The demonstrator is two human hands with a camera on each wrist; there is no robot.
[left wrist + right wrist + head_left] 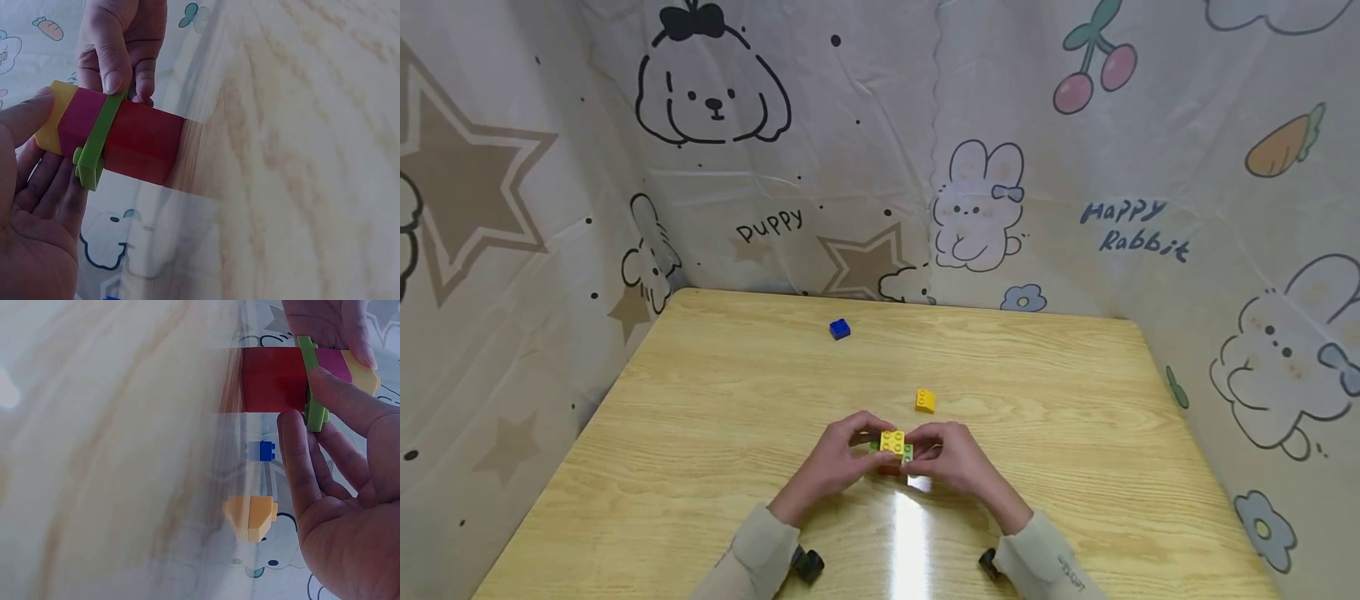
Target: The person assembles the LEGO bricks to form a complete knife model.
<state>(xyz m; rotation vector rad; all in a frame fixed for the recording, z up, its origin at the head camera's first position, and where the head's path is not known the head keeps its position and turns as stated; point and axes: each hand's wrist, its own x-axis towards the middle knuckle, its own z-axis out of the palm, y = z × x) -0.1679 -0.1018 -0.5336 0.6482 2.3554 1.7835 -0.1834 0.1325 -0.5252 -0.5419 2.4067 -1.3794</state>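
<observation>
A small stack of toy building bricks stands upright at the front middle of the table. Its lowest part is a red brick point(144, 140), with a thin green plate point(104, 128) lying across it and overhanging both sides. Above the plate come a magenta brick point(81, 119) and, on top, a yellow brick point(892, 440). My left hand point(841, 457) holds the stack from the left, thumb on the yellow brick and fingers behind. From the right, my right hand point(951, 457) grips an end of the green plate between thumb and fingers.
A loose yellow brick with a sloped side point(925, 401) lies just beyond my right hand. Farther back, near the far edge, is a blue brick point(840, 329). A printed cloth point(865, 167) encloses the wooden table point(1037, 375) at the back and sides.
</observation>
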